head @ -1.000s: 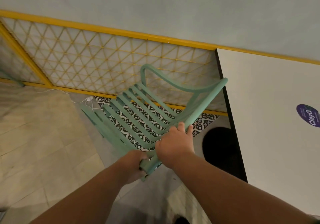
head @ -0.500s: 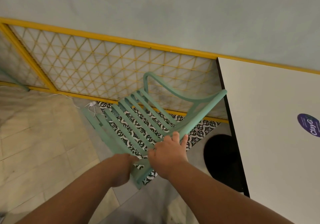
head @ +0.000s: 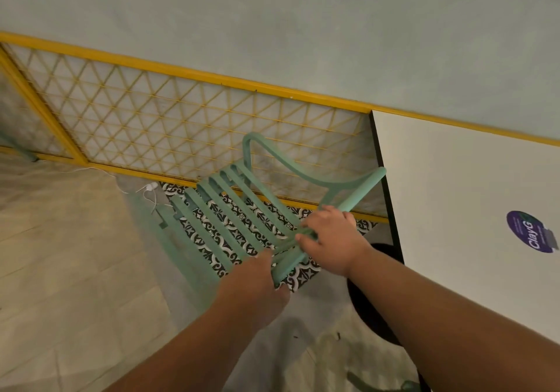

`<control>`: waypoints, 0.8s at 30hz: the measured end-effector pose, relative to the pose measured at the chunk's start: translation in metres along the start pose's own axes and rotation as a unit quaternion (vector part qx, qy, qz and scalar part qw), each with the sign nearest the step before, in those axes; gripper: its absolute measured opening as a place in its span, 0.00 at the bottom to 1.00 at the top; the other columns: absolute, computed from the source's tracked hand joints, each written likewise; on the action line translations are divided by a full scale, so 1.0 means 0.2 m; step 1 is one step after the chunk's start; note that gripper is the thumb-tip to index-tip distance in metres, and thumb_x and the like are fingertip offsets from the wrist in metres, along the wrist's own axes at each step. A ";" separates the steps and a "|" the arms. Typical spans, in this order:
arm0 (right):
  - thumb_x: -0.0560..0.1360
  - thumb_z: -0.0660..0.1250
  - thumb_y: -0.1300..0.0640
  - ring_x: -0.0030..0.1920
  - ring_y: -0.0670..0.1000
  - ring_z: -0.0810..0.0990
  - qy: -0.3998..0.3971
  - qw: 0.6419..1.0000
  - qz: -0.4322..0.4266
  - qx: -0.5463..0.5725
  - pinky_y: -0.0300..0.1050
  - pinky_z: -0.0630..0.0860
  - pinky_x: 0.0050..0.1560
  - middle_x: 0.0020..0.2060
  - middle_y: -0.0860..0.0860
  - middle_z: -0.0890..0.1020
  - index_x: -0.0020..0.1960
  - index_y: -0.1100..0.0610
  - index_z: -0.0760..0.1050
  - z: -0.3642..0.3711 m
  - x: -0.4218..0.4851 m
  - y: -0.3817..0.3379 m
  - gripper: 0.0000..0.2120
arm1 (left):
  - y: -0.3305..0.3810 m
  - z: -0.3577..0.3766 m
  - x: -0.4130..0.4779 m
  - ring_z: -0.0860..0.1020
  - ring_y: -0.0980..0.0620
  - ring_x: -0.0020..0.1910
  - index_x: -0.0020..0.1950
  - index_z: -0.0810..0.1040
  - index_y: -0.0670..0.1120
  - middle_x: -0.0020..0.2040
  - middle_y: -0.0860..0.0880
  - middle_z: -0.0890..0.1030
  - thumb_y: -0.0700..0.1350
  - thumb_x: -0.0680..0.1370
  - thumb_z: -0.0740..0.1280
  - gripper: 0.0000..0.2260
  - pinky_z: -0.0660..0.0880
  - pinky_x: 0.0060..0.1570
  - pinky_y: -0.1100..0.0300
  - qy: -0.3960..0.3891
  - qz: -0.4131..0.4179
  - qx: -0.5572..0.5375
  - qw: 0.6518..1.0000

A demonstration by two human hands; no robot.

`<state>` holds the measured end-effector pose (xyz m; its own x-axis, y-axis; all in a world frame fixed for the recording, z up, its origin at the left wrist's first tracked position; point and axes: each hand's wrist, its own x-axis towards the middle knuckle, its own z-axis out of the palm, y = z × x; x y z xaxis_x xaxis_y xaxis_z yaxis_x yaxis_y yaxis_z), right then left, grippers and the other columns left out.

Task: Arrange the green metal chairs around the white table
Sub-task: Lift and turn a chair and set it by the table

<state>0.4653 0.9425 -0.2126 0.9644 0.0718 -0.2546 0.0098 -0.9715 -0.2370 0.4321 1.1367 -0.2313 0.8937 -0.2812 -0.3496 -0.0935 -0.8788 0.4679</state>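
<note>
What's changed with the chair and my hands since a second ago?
The right hand loosened briefly, then regripped the green chair a little higher up its rail, toward the white table. The left hand still holds the rail's lower end; chair and table barely shifted.

chair (head: pixel 230 225): matt painted metal | table (head: pixel 460 179): smooth matt laminate

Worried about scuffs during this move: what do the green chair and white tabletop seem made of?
Green chair: likely painted metal, matte mint coat, thin flat slats and bent tube frame. White table: looks like smooth matte laminate with a dark edge band; core hidden.
</note>
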 end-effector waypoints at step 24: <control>0.73 0.35 0.26 0.36 0.49 0.77 -0.004 0.975 -0.010 -0.222 0.54 0.69 0.59 0.28 0.47 0.79 0.33 0.51 0.81 0.00 0.38 0.30 0.44 | 0.00 0.11 0.05 0.73 0.53 0.37 0.57 0.73 0.52 0.37 0.56 0.71 0.51 0.80 0.62 0.07 0.73 0.41 0.58 0.018 0.009 0.047 0.999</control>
<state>0.5389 0.8899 -0.2463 0.9608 0.0919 -0.2616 0.1437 -0.9720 0.1860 0.4321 1.1265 -0.2526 0.9067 -0.2850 -0.3109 -0.1497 -0.9066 0.3945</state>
